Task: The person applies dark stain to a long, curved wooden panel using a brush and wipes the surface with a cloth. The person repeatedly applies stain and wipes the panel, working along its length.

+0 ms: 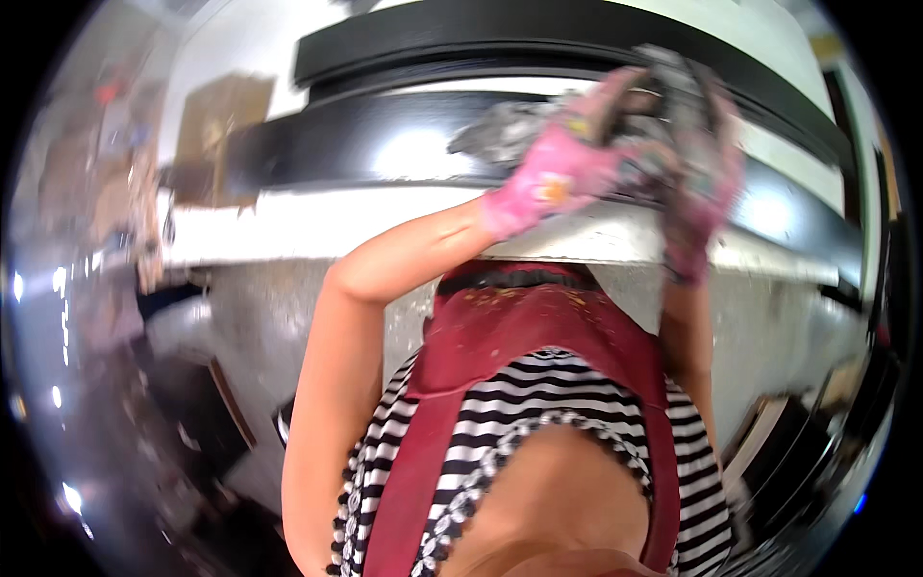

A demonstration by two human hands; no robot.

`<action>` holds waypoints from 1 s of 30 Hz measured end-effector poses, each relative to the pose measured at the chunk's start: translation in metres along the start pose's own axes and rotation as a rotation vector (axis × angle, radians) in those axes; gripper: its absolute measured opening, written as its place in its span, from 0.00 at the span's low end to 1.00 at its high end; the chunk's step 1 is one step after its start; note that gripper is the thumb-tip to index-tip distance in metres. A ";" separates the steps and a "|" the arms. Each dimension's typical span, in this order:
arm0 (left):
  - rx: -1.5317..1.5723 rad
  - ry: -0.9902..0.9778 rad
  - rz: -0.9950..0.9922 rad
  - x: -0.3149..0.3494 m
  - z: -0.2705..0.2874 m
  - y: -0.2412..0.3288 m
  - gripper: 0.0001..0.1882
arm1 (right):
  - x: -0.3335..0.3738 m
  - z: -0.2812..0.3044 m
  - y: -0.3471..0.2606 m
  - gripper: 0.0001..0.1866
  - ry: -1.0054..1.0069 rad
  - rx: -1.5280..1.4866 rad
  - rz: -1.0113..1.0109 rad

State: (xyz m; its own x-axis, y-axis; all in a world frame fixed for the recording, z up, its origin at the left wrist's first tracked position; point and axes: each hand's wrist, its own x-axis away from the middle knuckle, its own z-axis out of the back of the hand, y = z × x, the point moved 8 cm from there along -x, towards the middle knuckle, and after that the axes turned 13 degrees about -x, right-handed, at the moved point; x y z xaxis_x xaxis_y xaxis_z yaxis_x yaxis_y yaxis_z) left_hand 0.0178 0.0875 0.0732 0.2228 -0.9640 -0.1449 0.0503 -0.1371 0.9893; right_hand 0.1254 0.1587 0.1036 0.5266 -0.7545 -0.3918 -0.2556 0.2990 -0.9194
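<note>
Both my hands wear pink patterned gloves with dark, stained parts, and they are close together above the glossy black boards. My left hand (577, 159) has its fingers curled round a crumpled grey rag (505, 133), part of which trails out to its left over the near black board (336, 144). Just to the right is my right hand (700, 168), smeared by motion. Greyish, blurred material shows between the two hands; whether the right fingers grip it I cannot make out. Behind them lies a second long black board (433, 40).
The boards rest on a white worktable (317, 226) whose front edge runs close to my red apron (538, 322). A brown cardboard box (223, 130) stands at the left. Dark panels are on the floor at the lower left (197, 413) and lower right (784, 447).
</note>
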 end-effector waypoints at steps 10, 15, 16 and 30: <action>-0.308 0.363 0.135 0.053 0.201 -0.032 0.29 | 0.010 -0.099 0.070 0.25 -0.571 0.839 -0.018; -0.451 0.324 0.250 0.058 0.208 -0.049 0.31 | 0.004 -0.019 0.103 0.21 -0.376 0.912 -0.007; -0.466 0.250 0.225 0.058 0.205 -0.049 0.31 | -0.004 0.024 0.101 0.20 -0.259 1.028 0.031; -0.741 0.152 0.040 -0.041 0.117 -0.068 0.27 | 0.059 -0.069 0.080 0.26 -0.204 0.777 0.341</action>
State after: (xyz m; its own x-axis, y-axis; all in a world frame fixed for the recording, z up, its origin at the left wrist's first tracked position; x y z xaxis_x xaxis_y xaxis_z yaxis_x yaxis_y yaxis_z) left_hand -0.1086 0.1099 0.0141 0.3671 -0.9157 -0.1634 0.6690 0.1379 0.7304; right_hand 0.0805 0.0978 0.0091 0.6762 -0.4540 -0.5802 0.1603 0.8594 -0.4856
